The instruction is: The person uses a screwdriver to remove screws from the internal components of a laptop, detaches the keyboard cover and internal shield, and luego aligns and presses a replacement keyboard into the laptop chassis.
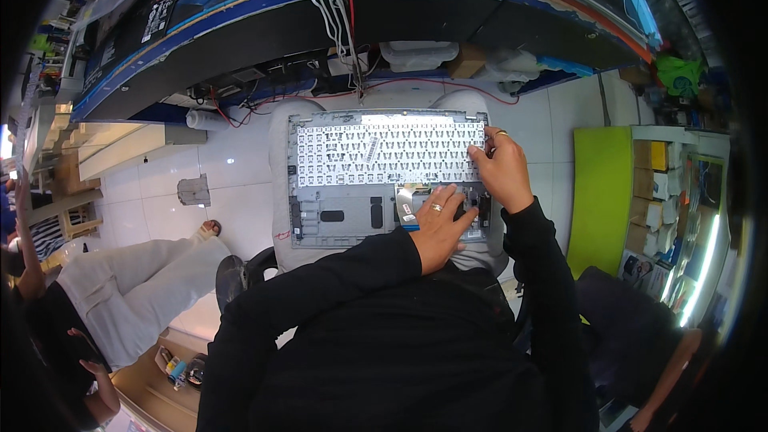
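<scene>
A grey laptop top case point(349, 238) lies across my lap with its inner side up. The silver back of a keyboard point(388, 152) fills its far half, with a small barcode label on it. My left hand point(438, 228), wearing a ring, rests with fingers apart on the near right part of the case, beside a pale flat ribbon cable point(406, 205). At the case's right edge is my right hand point(506, 168), also ringed. Its thumb presses on the keyboard's right end, and the other fingers bend at the rim, partly hidden.
A cluttered workbench point(416, 20) spans the far side, with white and red cables point(340, 28) hanging down. To the left sits a person in pale trousers point(144, 288); another person in dark clothes point(624, 336) is at the right. A green panel point(598, 200) stands beside shelves.
</scene>
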Tool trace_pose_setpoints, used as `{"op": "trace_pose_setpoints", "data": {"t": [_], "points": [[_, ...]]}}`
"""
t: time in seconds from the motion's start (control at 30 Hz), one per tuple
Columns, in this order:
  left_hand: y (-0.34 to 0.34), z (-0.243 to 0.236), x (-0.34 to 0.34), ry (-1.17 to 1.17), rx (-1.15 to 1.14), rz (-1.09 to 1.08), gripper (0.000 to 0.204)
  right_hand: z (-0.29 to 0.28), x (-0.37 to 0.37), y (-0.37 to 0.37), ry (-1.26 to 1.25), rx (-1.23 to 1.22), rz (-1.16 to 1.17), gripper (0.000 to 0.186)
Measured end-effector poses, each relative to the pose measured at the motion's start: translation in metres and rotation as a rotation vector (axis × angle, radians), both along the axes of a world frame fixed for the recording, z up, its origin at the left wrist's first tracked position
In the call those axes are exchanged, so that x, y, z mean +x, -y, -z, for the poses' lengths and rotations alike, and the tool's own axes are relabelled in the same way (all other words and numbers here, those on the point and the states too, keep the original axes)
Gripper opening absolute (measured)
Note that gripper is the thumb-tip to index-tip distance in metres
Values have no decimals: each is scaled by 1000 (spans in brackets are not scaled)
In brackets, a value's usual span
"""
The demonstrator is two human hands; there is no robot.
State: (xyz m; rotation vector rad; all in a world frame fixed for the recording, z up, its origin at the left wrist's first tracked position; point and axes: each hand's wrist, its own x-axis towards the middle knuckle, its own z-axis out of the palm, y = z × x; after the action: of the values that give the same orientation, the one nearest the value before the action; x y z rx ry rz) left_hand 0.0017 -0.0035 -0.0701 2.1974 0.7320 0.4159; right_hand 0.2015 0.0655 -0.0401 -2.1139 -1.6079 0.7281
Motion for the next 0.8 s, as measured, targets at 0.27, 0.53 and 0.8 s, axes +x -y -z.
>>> {"op": "trace_pose_setpoints", "data": {"t": [0.27, 0.53, 0.8], "points": [[-3, -5, 3, -7, -1, 0, 69, -2, -3, 1, 105, -5, -5, 43], [-3, -5, 4, -12, 22, -3, 67, -4, -9, 2, 215, 22, -32, 36], [-3, -8, 6, -8, -5, 26, 68, -8, -7, 2, 263, -11, -66, 32]]}}
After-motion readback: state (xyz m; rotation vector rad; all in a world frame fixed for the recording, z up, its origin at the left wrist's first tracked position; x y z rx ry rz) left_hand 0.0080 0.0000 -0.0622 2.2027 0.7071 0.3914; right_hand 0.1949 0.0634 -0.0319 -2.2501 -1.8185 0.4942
